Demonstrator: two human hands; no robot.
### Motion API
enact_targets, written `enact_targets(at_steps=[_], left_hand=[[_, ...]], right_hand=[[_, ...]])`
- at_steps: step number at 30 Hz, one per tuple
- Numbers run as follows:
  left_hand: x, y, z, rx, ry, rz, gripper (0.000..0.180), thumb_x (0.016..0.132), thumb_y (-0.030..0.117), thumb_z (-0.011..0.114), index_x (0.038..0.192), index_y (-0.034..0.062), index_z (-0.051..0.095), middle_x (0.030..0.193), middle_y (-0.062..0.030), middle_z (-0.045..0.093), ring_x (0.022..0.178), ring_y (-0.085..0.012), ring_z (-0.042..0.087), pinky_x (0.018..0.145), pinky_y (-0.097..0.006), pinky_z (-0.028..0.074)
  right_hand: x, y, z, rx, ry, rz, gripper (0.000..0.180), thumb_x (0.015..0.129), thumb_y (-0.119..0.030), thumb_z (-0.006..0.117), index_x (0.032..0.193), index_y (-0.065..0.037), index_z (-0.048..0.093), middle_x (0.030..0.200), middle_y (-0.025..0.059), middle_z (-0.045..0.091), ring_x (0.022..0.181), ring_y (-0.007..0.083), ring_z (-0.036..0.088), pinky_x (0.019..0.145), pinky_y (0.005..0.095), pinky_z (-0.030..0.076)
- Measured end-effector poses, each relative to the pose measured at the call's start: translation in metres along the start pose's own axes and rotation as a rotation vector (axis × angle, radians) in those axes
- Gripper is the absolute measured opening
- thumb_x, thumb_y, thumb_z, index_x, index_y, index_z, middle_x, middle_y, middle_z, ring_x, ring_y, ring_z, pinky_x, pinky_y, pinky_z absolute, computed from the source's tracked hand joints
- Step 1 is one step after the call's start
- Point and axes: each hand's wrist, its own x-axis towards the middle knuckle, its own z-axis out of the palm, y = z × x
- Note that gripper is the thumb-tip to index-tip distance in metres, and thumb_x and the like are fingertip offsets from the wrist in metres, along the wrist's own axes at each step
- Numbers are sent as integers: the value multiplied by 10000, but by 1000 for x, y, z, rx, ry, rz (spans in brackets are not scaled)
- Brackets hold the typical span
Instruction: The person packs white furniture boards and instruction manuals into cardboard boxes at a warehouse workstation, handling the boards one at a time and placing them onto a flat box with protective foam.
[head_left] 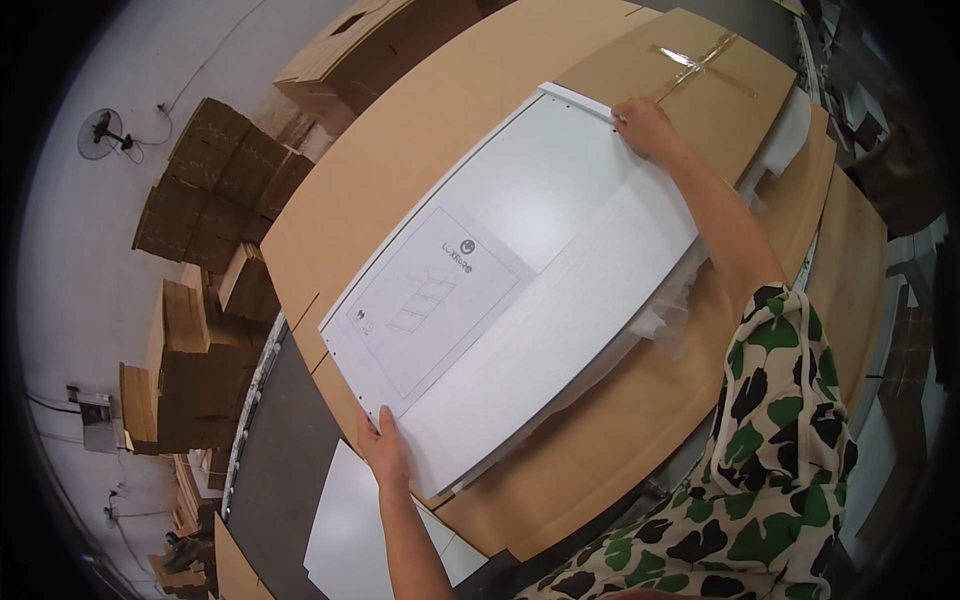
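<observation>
A long white panel (590,280) lies slantwise before me, beside a lower white surface with raised edging. A printed sheet (405,340) with a line drawing of a shelf unit rests partly on that surface, at the near left. My left hand (385,450) holds the panel's near end; its fingers are partly hidden at the edge. At the far end, my right hand (645,128) is closed on the panel's corner, beside a narrow white strip (575,103). White wrapping foam (665,320) sticks out from under the right side.
Large flat cardboard (370,200) spreads beneath the panels, with a taped carton (720,80) beyond. Another white panel (340,520) lies at the lower left on a dark conveyor (275,440). Stacked cardboard (210,190) and a fan (103,133) stand at the left.
</observation>
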Motion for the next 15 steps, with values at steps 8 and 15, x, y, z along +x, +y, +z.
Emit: enact_targets(at_steps=[8, 15], left_hand=[[-4, 0, -6, -52, 11, -41, 349, 901, 90, 462, 1223, -41, 422, 1161, -102, 525, 1024, -156, 492, 890, -265, 371], [-2, -7, -14, -23, 6, -85, 331, 901, 87, 460, 1210, -31, 442, 1128, -97, 548, 994, -150, 510, 867, -266, 385]], right_hand=[[-14, 3, 8, -53, -100, -92, 170, 806, -69, 509, 876, -64, 664, 1042, 93, 557, 1009, 298, 492, 881, 350, 423], [-41, 10, 8, -99, -105, -316, 181, 823, -68, 491, 923, -4, 628, 955, 115, 600, 991, 280, 496, 872, 327, 411]])
